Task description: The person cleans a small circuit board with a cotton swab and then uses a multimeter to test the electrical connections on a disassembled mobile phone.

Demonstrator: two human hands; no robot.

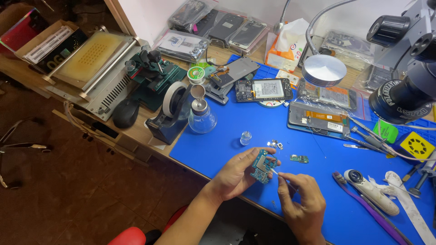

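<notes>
My left hand (236, 174) holds a small blue-green phone circuit board (263, 166) upright over the front of the blue work mat (227, 136). My right hand (302, 199) grips a thin pointed tool (282, 176) whose white tip touches the right edge of the board. A second small green board (299, 159) lies on the mat just right of the hands. Tiny metal parts (274, 144) and a small clear cap (245, 138) sit just beyond the held board.
An opened phone (264, 90) and phone parts lie at the mat's back. A glass dispenser bottle (201, 115), tape dispenser (170, 113) and heating plate machine (95, 68) stand left. Microscope (404, 90), tweezers (368, 134) and a purple toothbrush (363, 204) are right.
</notes>
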